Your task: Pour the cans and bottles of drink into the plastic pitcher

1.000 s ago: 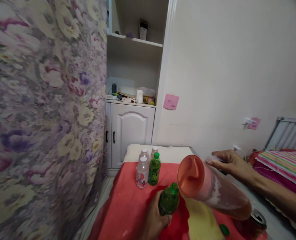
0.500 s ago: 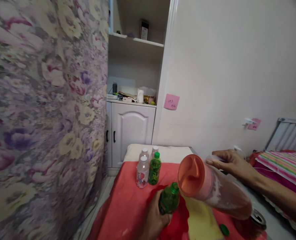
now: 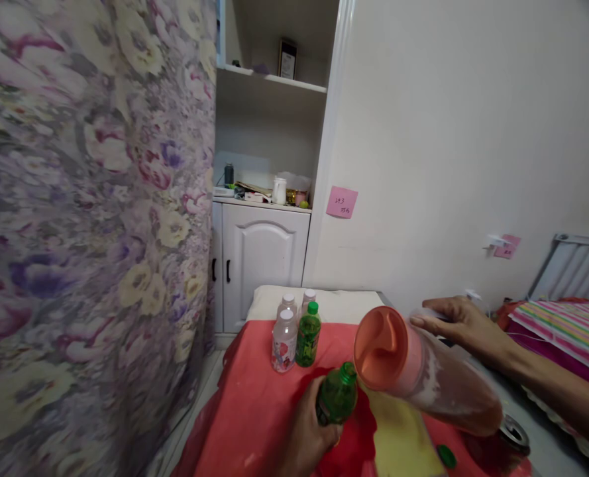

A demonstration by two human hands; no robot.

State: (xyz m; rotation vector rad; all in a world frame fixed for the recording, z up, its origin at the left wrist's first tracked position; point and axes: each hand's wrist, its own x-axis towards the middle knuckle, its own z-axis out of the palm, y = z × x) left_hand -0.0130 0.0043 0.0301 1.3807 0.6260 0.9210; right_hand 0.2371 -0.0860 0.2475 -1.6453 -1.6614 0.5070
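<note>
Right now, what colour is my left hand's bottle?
The bottle is green, best seen in the head view.

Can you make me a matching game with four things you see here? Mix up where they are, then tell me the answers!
Things:
1. pitcher
2. uncapped green bottle
3. loose green cap
4. flowery curtain

Places:
A. lying near the drink can
B. tilted, held by the right hand
C. hanging at the picture's left side
D. gripped in the left hand

Right pairs: 1-B, 2-D, 3-A, 4-C
</note>
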